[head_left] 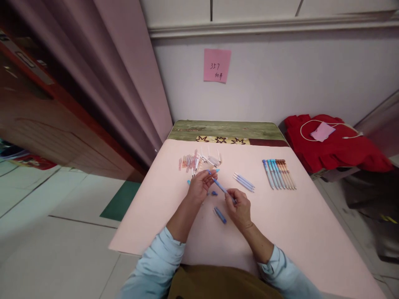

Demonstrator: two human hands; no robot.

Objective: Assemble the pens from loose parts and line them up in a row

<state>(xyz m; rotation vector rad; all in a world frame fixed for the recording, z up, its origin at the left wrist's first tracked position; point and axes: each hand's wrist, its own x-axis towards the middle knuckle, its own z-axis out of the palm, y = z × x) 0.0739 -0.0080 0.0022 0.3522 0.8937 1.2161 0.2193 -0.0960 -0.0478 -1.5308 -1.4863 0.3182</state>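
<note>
My right hand (240, 208) is closed around the lower end of a blue pen (220, 185). The pen slants up and left, its far end close to the fingers of my left hand (198, 187). Those fingers pinch a small blue pen part (209, 172), and a light-blue tip (217, 170) shows just beyond them. Below the hands lie a small dark-blue piece (214, 193) and a short blue pen barrel (220, 215). Several white pen refills (202, 160) are strewn behind my left hand.
Several patterned tubes (188, 162) lie at the back left of the pink-covered table (149, 199). Several lavender pens or refills (244, 182) lie right of centre. A row of blue and brown pens (278, 174) sits farther right. Beyond the table is a red cloth (311, 153) with a cable.
</note>
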